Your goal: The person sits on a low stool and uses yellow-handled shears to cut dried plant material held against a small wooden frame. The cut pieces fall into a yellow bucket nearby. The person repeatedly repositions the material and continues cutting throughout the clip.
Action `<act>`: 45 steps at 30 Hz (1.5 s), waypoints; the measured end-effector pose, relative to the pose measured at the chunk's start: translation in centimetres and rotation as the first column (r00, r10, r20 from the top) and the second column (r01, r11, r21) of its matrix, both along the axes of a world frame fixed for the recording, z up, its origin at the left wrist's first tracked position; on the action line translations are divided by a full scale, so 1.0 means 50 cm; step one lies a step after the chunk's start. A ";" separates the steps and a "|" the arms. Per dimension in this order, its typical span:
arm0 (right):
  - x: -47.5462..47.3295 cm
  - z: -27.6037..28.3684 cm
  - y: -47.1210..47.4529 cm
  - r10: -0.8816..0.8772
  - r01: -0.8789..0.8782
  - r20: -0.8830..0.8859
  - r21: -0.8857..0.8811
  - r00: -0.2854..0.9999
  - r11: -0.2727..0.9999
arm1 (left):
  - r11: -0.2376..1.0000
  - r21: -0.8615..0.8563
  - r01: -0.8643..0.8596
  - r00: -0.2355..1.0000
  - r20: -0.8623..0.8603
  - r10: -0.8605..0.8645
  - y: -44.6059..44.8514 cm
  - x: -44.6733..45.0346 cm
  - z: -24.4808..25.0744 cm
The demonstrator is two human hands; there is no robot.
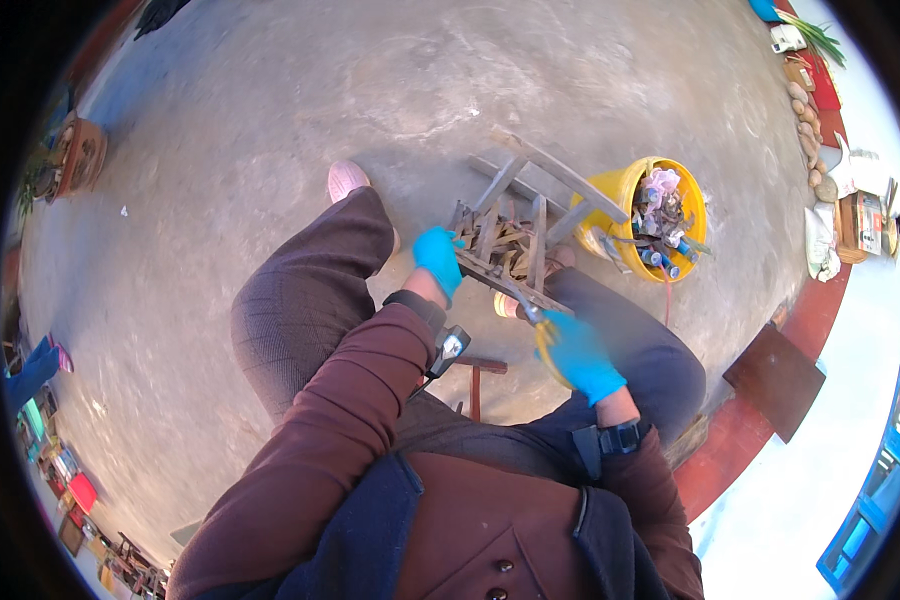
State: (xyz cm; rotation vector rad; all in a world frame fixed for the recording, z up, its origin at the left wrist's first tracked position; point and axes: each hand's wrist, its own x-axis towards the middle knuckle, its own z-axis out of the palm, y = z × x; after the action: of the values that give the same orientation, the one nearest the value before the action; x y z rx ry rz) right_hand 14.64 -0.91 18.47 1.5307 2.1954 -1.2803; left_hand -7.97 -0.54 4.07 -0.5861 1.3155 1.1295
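My left hand (438, 259), in a cyan glove, grips the near left end of a weathered wooden frame (511, 289) with legs and crossbars, like a small stool tipped over. Thin wooden slats or strips (511, 251) show in a heap between its bars. My right hand (581, 356), gloved alike and slightly blurred, closes around yellow-handled pliers (545, 343). The metal head of the pliers lies against the near bar of the frame, toward its right end; its jaws are too small to make out. The frame stands between my knees, close to my right foot.
A yellow bucket (604, 187) of rubbish and blue cylinders leans right of the frame. Beneath me shows a reddish wooden stool part (475, 390). A brown board (774, 382) rests by the right wall, below boxes and several rounded tubers (806, 135). A potted plant (81, 157) stands far left.
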 end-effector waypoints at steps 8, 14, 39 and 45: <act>-0.145 -0.084 0.094 -0.068 0.092 -0.129 0.195 0.989 0.976 | 1.000 0.010 -0.005 1.000 -0.025 0.006 -0.004 0.001 -0.003; -0.173 -0.165 0.086 -0.142 0.161 -0.161 0.114 0.977 0.980 | 1.000 0.002 -0.019 0.997 -0.072 0.019 -0.002 0.005 -0.012; 0.037 0.127 0.083 0.020 -0.026 -0.144 -0.036 0.989 0.999 | 0.997 0.047 0.066 0.998 0.000 -0.066 -0.015 -0.016 -0.034; 0.013 0.042 0.012 -0.011 0.006 -0.192 -0.024 0.981 1.000 | 0.999 0.037 0.028 1.000 0.004 -0.029 -0.006 -0.013 0.006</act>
State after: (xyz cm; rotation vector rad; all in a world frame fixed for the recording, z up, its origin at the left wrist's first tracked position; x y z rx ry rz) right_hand 15.29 -0.30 20.57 1.4652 2.2803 -1.5085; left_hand -8.61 -0.82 4.36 -0.5410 1.2932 1.1262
